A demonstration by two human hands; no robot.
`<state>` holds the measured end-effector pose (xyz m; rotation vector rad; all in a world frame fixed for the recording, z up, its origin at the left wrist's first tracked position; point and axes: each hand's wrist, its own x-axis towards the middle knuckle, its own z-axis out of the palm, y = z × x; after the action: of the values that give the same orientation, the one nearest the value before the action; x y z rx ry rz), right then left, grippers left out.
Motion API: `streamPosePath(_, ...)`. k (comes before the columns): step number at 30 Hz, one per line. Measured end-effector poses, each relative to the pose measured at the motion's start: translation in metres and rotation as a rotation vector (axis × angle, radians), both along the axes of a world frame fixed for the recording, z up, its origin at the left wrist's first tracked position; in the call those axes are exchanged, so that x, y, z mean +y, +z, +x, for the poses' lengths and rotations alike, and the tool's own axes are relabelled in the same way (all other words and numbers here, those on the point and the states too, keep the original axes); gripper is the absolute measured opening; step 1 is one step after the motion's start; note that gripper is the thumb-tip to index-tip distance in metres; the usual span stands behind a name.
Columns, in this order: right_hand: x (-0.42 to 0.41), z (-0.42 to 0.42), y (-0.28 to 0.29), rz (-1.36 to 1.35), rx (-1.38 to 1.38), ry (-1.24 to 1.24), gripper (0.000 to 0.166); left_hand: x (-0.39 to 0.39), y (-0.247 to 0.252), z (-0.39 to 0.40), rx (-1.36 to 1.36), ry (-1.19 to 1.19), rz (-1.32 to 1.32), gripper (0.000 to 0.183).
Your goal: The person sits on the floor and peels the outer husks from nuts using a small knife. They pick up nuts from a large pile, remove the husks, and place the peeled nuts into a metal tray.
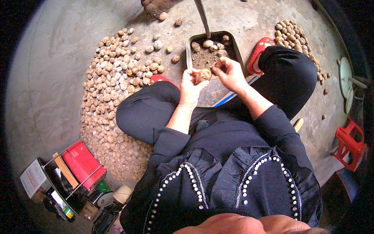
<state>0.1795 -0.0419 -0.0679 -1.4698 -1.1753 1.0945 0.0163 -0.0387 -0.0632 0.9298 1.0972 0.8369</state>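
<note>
My left hand [189,87] holds a round, brown potato [203,76] between thumb and fingers. Close to its right side is my right hand [229,74], thumb and forefinger pinched together; whether a small bit is between them is too small to tell. Both hands are over the near part of a squarish dustpan-like container [188,55] between my legs. Loose soil [203,58] and several potatoes [208,44] lie in its far half. A long handle [202,17] rises from its far edge.
A large heap of potatoes [108,93] spreads on the concrete floor [58,73] at left. A smaller pile [292,36] lies beyond my red right shoe [257,55]. A rack with boxes [83,163] stands lower left; a red plastic stool [349,144] is at right.
</note>
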Motion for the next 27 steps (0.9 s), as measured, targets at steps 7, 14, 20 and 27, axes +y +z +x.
streamPosePath(7,-0.005,-0.001,-0.006,0.122,0.095,0.107,0.013,0.001,0.0,0.001,0.017,0.022,-0.02,0.047)
streamPosePath(14,0.003,0.001,-0.014,-0.063,0.036,-0.074,0.008,-0.002,-0.001,0.002,0.037,-0.029,0.016,0.047)
streamPosePath(20,-0.001,0.007,-0.007,0.001,0.092,0.064,0.01,0.001,-0.003,0.0,0.047,-0.002,0.051,0.046)
streamPosePath(27,0.003,0.006,-0.016,-0.178,-0.029,-0.041,0.013,0.0,0.003,0.002,0.14,-0.072,0.143,0.048)
